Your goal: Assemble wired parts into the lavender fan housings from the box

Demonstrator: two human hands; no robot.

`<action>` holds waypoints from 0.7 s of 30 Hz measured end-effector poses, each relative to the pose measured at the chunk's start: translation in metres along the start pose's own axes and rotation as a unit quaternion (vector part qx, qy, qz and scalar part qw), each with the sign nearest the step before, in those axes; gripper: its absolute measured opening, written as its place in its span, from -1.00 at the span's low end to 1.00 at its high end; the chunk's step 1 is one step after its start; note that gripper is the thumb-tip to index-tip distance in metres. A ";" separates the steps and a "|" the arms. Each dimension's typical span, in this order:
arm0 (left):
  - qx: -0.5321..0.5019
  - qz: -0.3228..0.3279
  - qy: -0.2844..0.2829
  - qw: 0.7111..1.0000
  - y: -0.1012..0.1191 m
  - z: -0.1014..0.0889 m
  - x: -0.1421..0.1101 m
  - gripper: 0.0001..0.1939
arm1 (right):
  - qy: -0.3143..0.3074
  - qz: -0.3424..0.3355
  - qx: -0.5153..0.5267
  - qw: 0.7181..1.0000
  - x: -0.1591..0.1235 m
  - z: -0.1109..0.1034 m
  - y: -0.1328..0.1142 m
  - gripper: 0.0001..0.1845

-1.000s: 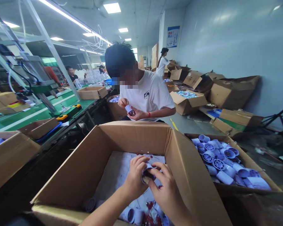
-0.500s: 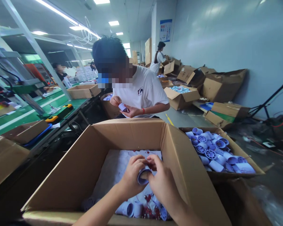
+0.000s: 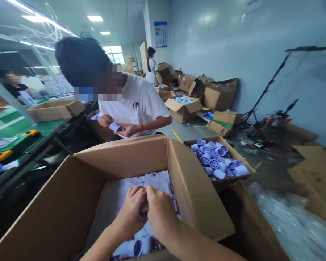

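Note:
My left hand (image 3: 132,210) is closed around a short purple plastic cylinder (image 3: 142,214), its open end facing me. My right hand (image 3: 161,212) grips the same cylinder from the right, with fingers at its far rim; the thumb's exact place is partly hidden. Both hands are over a large open cardboard box (image 3: 136,148). Inside it lies a white sheet (image 3: 108,203). More purple cylinders (image 3: 134,248) and small red pieces, too blurred to name, sit at the near end of the box below my wrists.
A second carton (image 3: 241,163) full of purple cylinders (image 3: 214,164) stands to the right. Across the box a co-worker (image 3: 136,105) in a white shirt handles a similar cylinder (image 3: 116,127). A green workbench (image 3: 13,145) runs along the left; clear plastic wrap (image 3: 293,214) lies at lower right.
The view has swung right, so the surroundings appear further left. My hands stay on the cylinder, and my right hand now covers more of it.

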State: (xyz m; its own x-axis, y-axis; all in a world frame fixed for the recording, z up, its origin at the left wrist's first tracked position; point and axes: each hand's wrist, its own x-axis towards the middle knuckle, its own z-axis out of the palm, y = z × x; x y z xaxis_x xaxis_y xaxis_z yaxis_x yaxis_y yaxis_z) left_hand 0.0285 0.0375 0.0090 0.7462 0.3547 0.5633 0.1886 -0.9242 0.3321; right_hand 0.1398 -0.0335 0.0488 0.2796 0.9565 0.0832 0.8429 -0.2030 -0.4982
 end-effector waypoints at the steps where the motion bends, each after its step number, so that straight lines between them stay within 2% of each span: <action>1: -0.003 -0.002 0.005 1.000 -0.001 0.000 0.000 -0.69 | -0.002 -0.001 0.000 1.000 0.000 0.000 0.000 -0.66; 7: 0.010 0.020 -0.001 1.000 -0.004 0.002 0.001 -0.67 | 0.034 -0.016 -0.006 0.999 0.002 0.008 0.005 -0.73; 11: 0.023 0.011 0.018 1.000 -0.006 0.004 0.000 -0.63 | 0.069 -0.035 -0.001 0.997 0.001 0.012 0.007 -0.71; 14: 0.017 0.016 0.019 1.000 -0.009 0.007 -0.003 -0.62 | 0.065 -0.040 0.027 0.997 0.003 0.010 0.010 -0.66; 16: 0.005 0.009 0.041 0.999 -0.011 0.010 -0.006 -0.60 | 0.042 -0.040 0.098 0.993 0.005 0.009 0.014 -0.60; 18: -0.015 0.003 0.074 0.997 -0.010 0.014 -0.009 -0.55 | 0.005 -0.034 0.216 0.976 0.007 0.008 0.020 -0.50; 21: -0.048 0.030 0.087 0.995 -0.006 0.019 -0.008 -0.49 | -0.070 -0.013 0.413 0.908 0.007 0.002 0.038 -0.38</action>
State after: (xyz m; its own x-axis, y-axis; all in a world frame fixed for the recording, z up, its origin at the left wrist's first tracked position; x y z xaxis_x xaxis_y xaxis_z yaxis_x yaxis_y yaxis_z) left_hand 0.0337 0.0378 -0.0116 0.6305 0.3263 0.7043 0.0797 -0.9298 0.3594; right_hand 0.1736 -0.0339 0.0289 0.1557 0.9875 0.0227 0.1994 -0.0089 -0.9799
